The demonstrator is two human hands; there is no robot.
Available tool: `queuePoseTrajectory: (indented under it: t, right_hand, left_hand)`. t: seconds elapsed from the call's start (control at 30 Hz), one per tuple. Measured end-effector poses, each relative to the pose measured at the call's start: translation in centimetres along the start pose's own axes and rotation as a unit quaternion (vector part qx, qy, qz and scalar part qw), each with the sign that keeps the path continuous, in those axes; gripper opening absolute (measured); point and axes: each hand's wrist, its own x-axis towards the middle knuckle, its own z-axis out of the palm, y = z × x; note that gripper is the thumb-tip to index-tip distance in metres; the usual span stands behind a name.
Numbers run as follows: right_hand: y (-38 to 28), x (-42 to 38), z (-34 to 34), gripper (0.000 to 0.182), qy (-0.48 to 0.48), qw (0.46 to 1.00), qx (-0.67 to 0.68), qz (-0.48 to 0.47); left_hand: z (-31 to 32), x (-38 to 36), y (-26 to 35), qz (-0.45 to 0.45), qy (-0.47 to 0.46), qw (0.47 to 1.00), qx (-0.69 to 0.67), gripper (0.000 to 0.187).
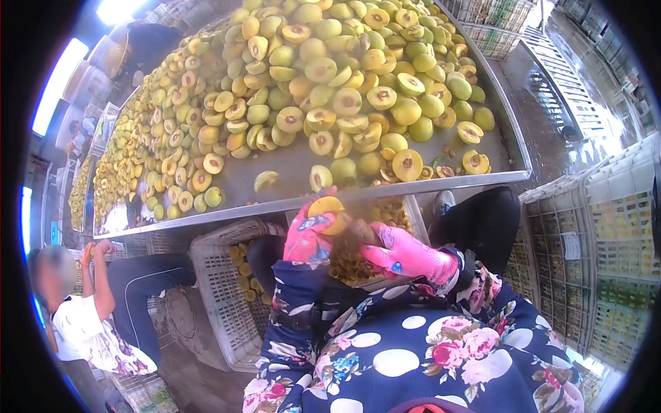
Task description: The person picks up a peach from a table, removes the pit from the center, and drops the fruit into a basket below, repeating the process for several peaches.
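Observation:
Halved yellow-green fruits (345, 101) lie piled on a metal table (275, 162). At the table's near edge my left hand (310, 233), in a pink patterned glove, is closed around a piece of fruit (326, 215). To its right my right hand (399, 249), also pink-gloved, points toward that fruit, its fingers drawn together. The fingertips are blurred and brownish, and whatever they hold cannot be made out. Beneath my hands stands a container of fruit pieces (352, 263).
A white crate (227, 311) with some fruit stands at lower left. Beyond it a co-worker (96, 310) sits with raised hands. Stacked crates (599, 241) rise on the right. The table's metal rim (454, 184) runs just ahead of my hands.

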Motion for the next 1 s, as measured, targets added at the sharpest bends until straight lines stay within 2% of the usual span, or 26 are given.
queuePoseTrajectory:
  t: [0.03, 0.13, 0.2, 0.33, 0.4, 0.53, 0.63, 0.73, 1.0]
  right_hand:
    - [0.1, -0.1, 0.1, 0.029, 0.013, 1.0, -0.024, -0.004]
    - [1.1, -0.2, -0.2, 0.036, 0.034, 0.997, -0.072, 0.006]
    - [1.3, -0.5, 0.0, 0.037, 0.037, 0.997, -0.06, -0.007]
    - [0.9, -1.4, 0.4, 0.034, 0.052, 0.996, -0.067, -0.036]
    - [0.1, -1.7, 0.8, 0.033, 0.062, 0.992, -0.106, -0.021]
    - [-1.0, -2.0, 1.4, 0.031, 0.078, 0.984, -0.162, 0.003]
    - [0.3, -1.7, 1.7, 0.031, 0.126, 0.957, -0.247, -0.079]
    - [1.0, -1.5, 1.9, 0.03, 0.141, 0.942, -0.289, -0.096]
    - [2.0, -1.3, 2.2, 0.027, 0.142, 0.94, -0.278, -0.136]
  left_hand:
    - [0.3, -0.3, -0.4, -0.013, 0.017, 1.0, -0.017, 0.041]
    - [1.1, -0.6, -1.3, -0.037, 0.055, 0.996, -0.059, 0.037]
    - [2.1, -0.9, -1.5, -0.05, 0.101, 0.99, -0.089, 0.038]
    - [1.5, -1.1, -2.7, 0.003, 0.095, 0.995, -0.026, 0.037]
    - [1.9, -1.4, -3.0, 0.024, 0.091, 0.995, 0.014, 0.035]
    - [2.0, -1.5, -3.7, 0.037, 0.078, 0.996, -0.002, 0.034]
    - [2.2, -1.7, -4.1, 0.05, 0.089, 0.995, 0.009, 0.033]
    - [1.7, -1.4, -4.7, 0.065, 0.106, 0.992, 0.009, 0.033]
    - [2.5, -2.1, -4.9, 0.072, 0.126, 0.989, 0.013, 0.032]
